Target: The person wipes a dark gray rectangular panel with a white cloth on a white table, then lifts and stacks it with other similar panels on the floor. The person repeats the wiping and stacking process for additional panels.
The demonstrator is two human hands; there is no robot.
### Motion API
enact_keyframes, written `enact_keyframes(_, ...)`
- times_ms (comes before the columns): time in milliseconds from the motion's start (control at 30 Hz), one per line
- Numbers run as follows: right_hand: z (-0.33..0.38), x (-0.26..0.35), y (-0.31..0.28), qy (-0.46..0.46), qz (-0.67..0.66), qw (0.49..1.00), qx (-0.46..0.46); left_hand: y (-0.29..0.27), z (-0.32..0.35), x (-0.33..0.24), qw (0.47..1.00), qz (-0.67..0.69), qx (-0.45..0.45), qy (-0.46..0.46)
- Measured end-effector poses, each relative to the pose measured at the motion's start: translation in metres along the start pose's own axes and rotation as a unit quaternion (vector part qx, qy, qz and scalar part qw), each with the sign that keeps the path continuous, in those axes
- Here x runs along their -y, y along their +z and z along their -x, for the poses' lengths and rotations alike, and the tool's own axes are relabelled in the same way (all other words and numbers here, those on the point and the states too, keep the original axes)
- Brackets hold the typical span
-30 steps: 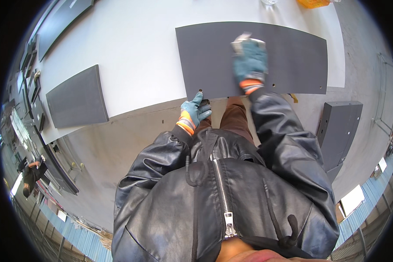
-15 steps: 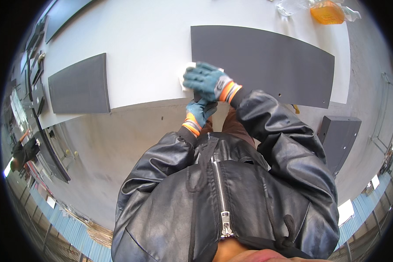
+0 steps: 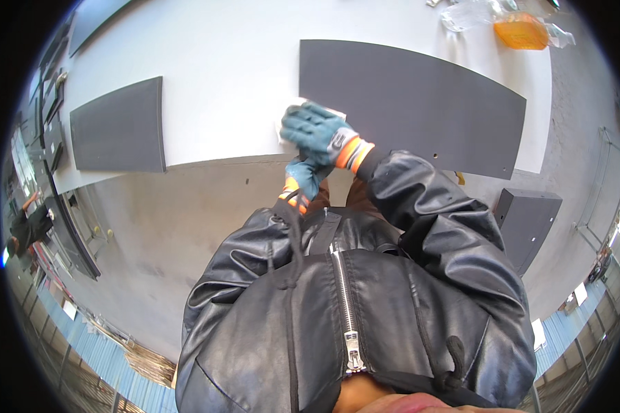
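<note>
A large dark grey panel (image 3: 413,103) with a curved far edge lies on the white tabletop. At its left edge, my right hand (image 3: 313,129), in a teal work glove, lies over a white cloth (image 3: 280,128) and presses it against the panel. The cloth pokes out around the fingers. Below it, my left hand (image 3: 306,176), gloved the same way, is closed at the panel's near left corner. Its fingers are partly hidden beneath the right hand and the panel.
A smaller grey panel (image 3: 120,127) lies on the left of the white table (image 3: 220,82). Clear plastic and an orange bottle (image 3: 521,32) sit at the far right. A dark grey box-like piece (image 3: 528,224) stands at the lower right. Another person (image 3: 31,224) is at the far left.
My right hand has shifted slightly left with the cloth along the panel's left edge. The left hand stays at the corner. The whole view has moved a little.
</note>
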State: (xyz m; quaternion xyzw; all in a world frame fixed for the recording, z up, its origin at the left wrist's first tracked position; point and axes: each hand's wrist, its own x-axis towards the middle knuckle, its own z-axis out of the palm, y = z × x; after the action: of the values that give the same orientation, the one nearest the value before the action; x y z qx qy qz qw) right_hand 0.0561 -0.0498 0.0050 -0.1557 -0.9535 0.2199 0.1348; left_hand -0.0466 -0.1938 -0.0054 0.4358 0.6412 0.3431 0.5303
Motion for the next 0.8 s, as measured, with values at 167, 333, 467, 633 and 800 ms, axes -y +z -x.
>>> enact_keyframes(167,-0.006,-0.043,-0.033,0.087,0.093,0.991,0.043,0.011,-0.002,0.012,0.932,0.329,-0.064,-0.142)
enact_keyframes(333,0.12,-0.193,-0.106,0.273,0.33,0.877,-0.219,0.009,-0.005,0.02,0.912,0.359,-0.075,-0.183)
enact_keyframes(467,0.293,-0.25,-0.172,0.608,0.293,0.715,-0.182,0.006,-0.008,0.001,0.804,0.513,-0.09,-0.288)
enact_keyframes(633,0.318,-0.258,-0.148,0.57,0.375,0.683,-0.26,0.002,-0.011,-0.023,0.793,0.506,-0.097,-0.325)
enact_keyframes(800,0.108,-0.188,-0.079,0.375,0.346,0.83,-0.225,0.005,-0.011,-0.013,0.822,0.474,-0.086,-0.304)
